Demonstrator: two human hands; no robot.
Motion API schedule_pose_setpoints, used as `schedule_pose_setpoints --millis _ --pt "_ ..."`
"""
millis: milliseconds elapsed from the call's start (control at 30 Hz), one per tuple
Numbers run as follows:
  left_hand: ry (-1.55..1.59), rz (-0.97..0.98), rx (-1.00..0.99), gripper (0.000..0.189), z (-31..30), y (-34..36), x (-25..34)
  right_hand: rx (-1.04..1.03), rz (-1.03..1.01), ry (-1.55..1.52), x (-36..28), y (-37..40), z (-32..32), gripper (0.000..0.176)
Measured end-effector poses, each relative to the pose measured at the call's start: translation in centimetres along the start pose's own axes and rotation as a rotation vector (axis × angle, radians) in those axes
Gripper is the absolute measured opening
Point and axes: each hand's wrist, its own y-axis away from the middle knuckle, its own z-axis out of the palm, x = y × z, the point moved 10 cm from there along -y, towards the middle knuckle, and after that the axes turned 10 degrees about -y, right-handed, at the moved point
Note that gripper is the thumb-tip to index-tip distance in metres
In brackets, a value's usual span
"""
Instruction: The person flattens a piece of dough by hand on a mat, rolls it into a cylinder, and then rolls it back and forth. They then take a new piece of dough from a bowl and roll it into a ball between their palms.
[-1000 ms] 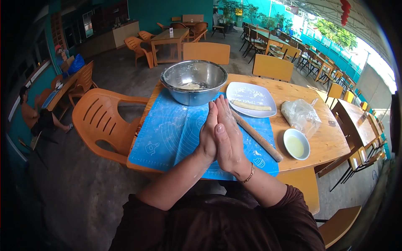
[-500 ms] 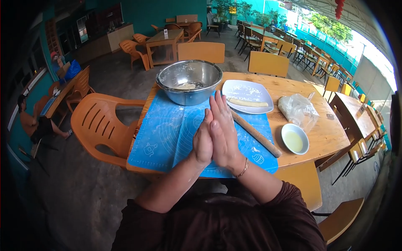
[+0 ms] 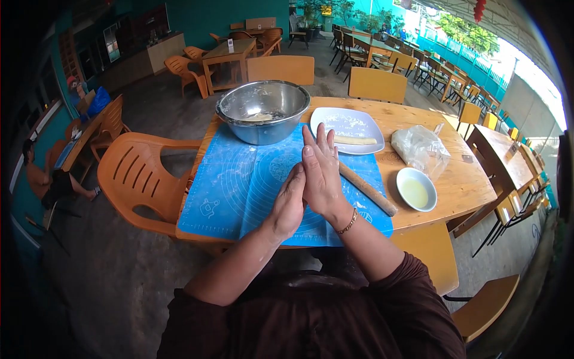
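My left hand [image 3: 289, 203] and my right hand [image 3: 323, 179] press together palm to palm above the blue baking mat [image 3: 224, 185]. Their fingers are stretched upward, the right ones reaching higher, with flour on the skin. Whatever may lie between the palms is hidden. Beyond them stands a steel mixing bowl [image 3: 263, 135] with pale dough [image 3: 259, 118] inside. A floury white plate [image 3: 373, 123] carries a rolled strip of dough [image 3: 356, 140]. To the right of my hands a wooden rolling pin [image 3: 369, 190] lies slantwise on the mat.
A small white bowl [image 3: 412, 173] of pale yellowish liquid and a clear plastic bag [image 3: 421, 148] of white contents sit on the wooden table [image 3: 463, 186]. An orange chair [image 3: 134, 176] stands at the left. A person [image 3: 39, 176] sits farther left.
My palms have slid against each other, the right hand shifting upward and the left one lower. The view has tilted slightly, so the table appears a little higher.
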Motion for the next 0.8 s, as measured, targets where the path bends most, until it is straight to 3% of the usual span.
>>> schedule_pose_setpoints --millis 133,200,300,367,433,467,533,633,700,733,767,800 --pt "-0.158 0.000 0.045 0.050 -1.9 0.0 -0.7 0.005 -0.055 0.013 -0.5 1.1 0.0 0.055" --pt "-0.200 -0.124 0.106 0.044 -3.7 -0.2 -1.1 -0.019 -0.074 -0.106 -0.7 1.4 0.3 0.061" --pt "-0.065 -0.071 0.244 0.042 -5.7 -0.9 -0.3 0.019 -0.075 -0.163 -1.7 1.7 -0.2 0.061" --pt "0.083 -0.171 0.279 0.050 -5.3 -0.9 -0.5 0.026 -0.106 -0.177 -2.7 1.2 -0.7 0.061" --pt "0.247 -0.131 0.072 0.059 -3.1 -1.5 0.0 0.025 -0.135 -0.198 -3.6 0.8 -0.5 0.061" --pt "0.233 -0.113 0.063 0.072 -2.8 -1.6 -0.2 -0.014 -0.190 -0.110 -4.4 0.9 0.5 0.061" --pt "0.281 -0.136 0.120 0.071 -2.2 -1.0 0.7 -0.036 -0.323 0.082 -6.4 2.1 1.3 0.059" --pt "0.241 -0.233 0.116 0.078 -3.3 -0.8 1.1 -0.088 -0.496 0.055 -10.4 5.3 2.5 0.062" --pt "0.171 -0.090 -0.145 0.077 -2.9 -1.5 1.9 -0.096 -0.476 -0.087 -9.9 4.7 2.8 0.070" --pt "0.045 0.048 -0.072 0.073 -2.5 -0.9 3.7 -0.011 -0.452 0.004 -8.9 3.0 1.7 0.066" --pt "0.170 -0.006 -0.052 0.067 -1.0 -1.0 4.0 0.072 -0.428 0.095 -8.2 1.3 0.3 0.063" --pt "0.079 0.051 -0.043 0.067 -0.4 -0.6 4.9 0.057 -0.204 -0.155 -5.8 -1.1 -1.0 0.063"
